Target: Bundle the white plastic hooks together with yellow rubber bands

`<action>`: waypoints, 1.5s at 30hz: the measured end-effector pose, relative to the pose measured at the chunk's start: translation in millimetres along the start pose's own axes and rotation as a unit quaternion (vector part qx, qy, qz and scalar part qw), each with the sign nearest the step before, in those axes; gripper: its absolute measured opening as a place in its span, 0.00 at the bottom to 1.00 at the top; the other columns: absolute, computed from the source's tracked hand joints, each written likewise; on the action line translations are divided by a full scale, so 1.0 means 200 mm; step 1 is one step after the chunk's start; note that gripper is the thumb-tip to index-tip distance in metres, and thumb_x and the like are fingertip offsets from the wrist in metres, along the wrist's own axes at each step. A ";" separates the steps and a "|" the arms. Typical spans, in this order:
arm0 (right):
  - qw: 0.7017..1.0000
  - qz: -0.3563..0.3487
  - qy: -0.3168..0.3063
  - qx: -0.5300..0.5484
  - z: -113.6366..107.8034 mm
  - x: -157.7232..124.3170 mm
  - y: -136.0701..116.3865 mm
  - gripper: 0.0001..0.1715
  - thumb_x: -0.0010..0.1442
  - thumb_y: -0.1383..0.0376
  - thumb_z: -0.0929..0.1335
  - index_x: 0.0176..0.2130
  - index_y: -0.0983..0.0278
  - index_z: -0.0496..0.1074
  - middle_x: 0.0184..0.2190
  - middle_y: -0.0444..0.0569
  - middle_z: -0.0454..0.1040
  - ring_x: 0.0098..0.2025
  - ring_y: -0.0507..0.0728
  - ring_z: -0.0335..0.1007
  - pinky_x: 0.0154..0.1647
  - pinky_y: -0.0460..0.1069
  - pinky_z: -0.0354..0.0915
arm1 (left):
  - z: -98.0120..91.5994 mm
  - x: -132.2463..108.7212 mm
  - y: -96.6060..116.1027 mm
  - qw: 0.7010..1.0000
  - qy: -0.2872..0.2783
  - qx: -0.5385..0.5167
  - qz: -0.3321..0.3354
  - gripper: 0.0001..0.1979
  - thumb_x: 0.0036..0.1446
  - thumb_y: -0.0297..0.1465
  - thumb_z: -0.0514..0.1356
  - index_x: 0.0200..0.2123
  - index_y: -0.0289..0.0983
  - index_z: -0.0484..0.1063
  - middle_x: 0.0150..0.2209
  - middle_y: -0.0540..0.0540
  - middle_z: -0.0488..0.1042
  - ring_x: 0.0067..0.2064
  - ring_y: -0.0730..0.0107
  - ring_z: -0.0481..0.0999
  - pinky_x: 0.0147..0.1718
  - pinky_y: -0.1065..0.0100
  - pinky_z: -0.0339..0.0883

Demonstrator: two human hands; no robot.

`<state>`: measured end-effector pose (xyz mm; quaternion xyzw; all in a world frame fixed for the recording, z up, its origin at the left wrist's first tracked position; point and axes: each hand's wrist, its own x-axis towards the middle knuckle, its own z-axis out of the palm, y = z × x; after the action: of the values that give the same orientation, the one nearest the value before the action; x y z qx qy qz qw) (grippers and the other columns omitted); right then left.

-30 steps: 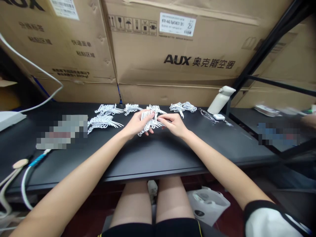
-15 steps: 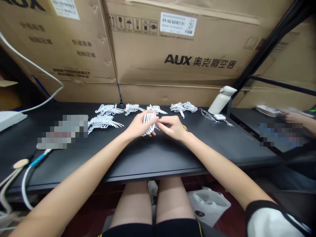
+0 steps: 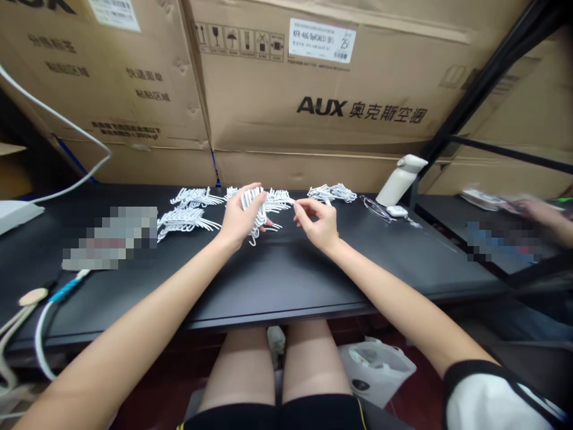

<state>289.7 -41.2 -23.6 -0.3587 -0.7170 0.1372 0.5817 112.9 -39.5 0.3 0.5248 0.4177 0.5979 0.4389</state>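
My left hand (image 3: 242,218) is closed around a bundle of thin white hook-shaped pieces (image 3: 254,206), held upright over the black table. Several bent ends stick out below its fingers. My right hand (image 3: 317,221) is just to the right, thumb and index finger pinched together. A white tip shows at those fingertips, close to the tails of a row of white pieces (image 3: 280,200) on the table; I cannot tell whether it is gripped. More rows of such pieces (image 3: 185,220) lie at the left, and a loose pile (image 3: 333,192) lies behind my right hand.
A white bottle (image 3: 400,180), glasses (image 3: 375,209) and a small white case (image 3: 396,211) stand at the back right. A blurred flat object (image 3: 111,239) with a white cable lies left. Cardboard boxes (image 3: 358,77) wall the back. Another person's hand (image 3: 544,212) is at far right.
My hands have moved apart. The left, with its bundle, has gone left and up slightly; the right has moved a little away and back toward the row behind.
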 end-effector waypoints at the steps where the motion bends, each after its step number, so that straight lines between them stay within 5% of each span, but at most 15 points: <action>1: 1.000 0.004 -0.014 0.000 0.00 0.00 0.00 0.14 0.61 0.57 0.66 0.32 0.64 0.73 0.21 0.45 0.73 0.21 0.51 0.68 0.26 0.46 0.68 | 0.00 0.00 0.00 1.000 0.009 -0.003 -0.003 0.17 0.55 0.35 0.61 0.47 0.36 0.69 0.21 0.52 0.71 0.16 0.68 0.73 0.11 0.72 0.64; 8: 0.998 0.017 -0.054 -0.019 0.01 -0.01 0.01 0.13 0.61 0.60 0.65 0.32 0.65 0.74 0.25 0.47 0.75 0.25 0.52 0.70 0.28 0.47 0.68 | -0.01 0.03 -0.02 0.998 0.049 -0.011 -0.026 0.09 0.54 0.34 0.61 0.36 0.36 0.67 0.21 0.53 0.69 0.17 0.69 0.74 0.11 0.74 0.63; 11: 0.982 -0.019 -0.181 -0.055 0.00 0.00 0.02 0.11 0.61 0.62 0.66 0.39 0.64 0.76 0.37 0.51 0.79 0.38 0.56 0.74 0.39 0.50 0.71 | -0.01 0.03 -0.01 0.998 0.059 -0.018 -0.033 0.07 0.54 0.33 0.61 0.31 0.37 0.65 0.19 0.54 0.67 0.15 0.73 0.70 0.10 0.76 0.59; 14: 0.937 -0.073 -0.332 -0.084 0.00 -0.01 0.02 0.18 0.62 0.62 0.65 0.51 0.63 0.73 0.53 0.53 0.73 0.57 0.60 0.67 0.58 0.56 0.64 | -0.02 0.03 0.00 0.996 0.064 -0.026 -0.052 0.07 0.54 0.32 0.59 0.27 0.37 0.64 0.18 0.53 0.66 0.15 0.74 0.68 0.10 0.75 0.57; 17: 0.914 -0.068 -0.387 -0.101 0.00 -0.02 0.02 0.26 0.63 0.60 0.66 0.58 0.65 0.67 0.59 0.57 0.67 0.63 0.62 0.61 0.63 0.58 0.58 | -0.02 0.03 0.00 0.995 0.070 -0.033 -0.067 0.06 0.54 0.31 0.58 0.28 0.37 0.65 0.18 0.53 0.67 0.16 0.73 0.68 0.11 0.75 0.58; 21: 0.922 -0.023 -0.370 -0.108 0.00 -0.02 0.03 0.30 0.59 0.57 0.68 0.57 0.67 0.69 0.55 0.58 0.72 0.56 0.63 0.69 0.59 0.57 0.63 | -0.02 0.04 0.00 0.994 0.077 -0.033 -0.072 0.05 0.54 0.32 0.59 0.30 0.37 0.65 0.21 0.52 0.69 0.16 0.73 0.69 0.11 0.75 0.58; 28: 0.941 0.019 -0.313 -0.123 -0.03 0.02 0.03 0.12 0.60 0.65 0.67 0.41 0.67 0.78 0.40 0.52 0.80 0.43 0.58 0.76 0.47 0.51 0.67 | -0.03 0.04 0.01 0.993 0.080 -0.040 -0.079 0.04 0.55 0.30 0.57 0.32 0.36 0.66 0.23 0.51 0.70 0.16 0.73 0.69 0.11 0.73 0.58; 34: 0.958 0.067 -0.251 -0.119 -0.03 0.03 0.08 0.06 0.55 0.69 0.69 0.35 0.68 0.76 0.29 0.48 0.77 0.30 0.52 0.71 0.36 0.46 0.65 | -0.03 0.04 0.02 0.991 0.082 -0.044 -0.091 0.04 0.55 0.31 0.57 0.33 0.36 0.66 0.23 0.52 0.70 0.15 0.74 0.69 0.10 0.74 0.58; 45: 0.938 0.098 -0.303 -0.133 -0.01 0.02 0.09 0.07 0.56 0.70 0.67 0.33 0.67 0.76 0.27 0.46 0.75 0.25 0.48 0.63 0.30 0.45 0.60 | -0.02 0.03 0.02 0.995 0.059 -0.031 -0.072 0.04 0.52 0.31 0.57 0.29 0.36 0.67 0.17 0.55 0.64 0.14 0.73 0.68 0.09 0.75 0.56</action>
<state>297.3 -27.0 -31.7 -0.4428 -0.8324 0.1992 0.2673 107.5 -35.1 4.3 0.4432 0.4605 0.6072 0.4720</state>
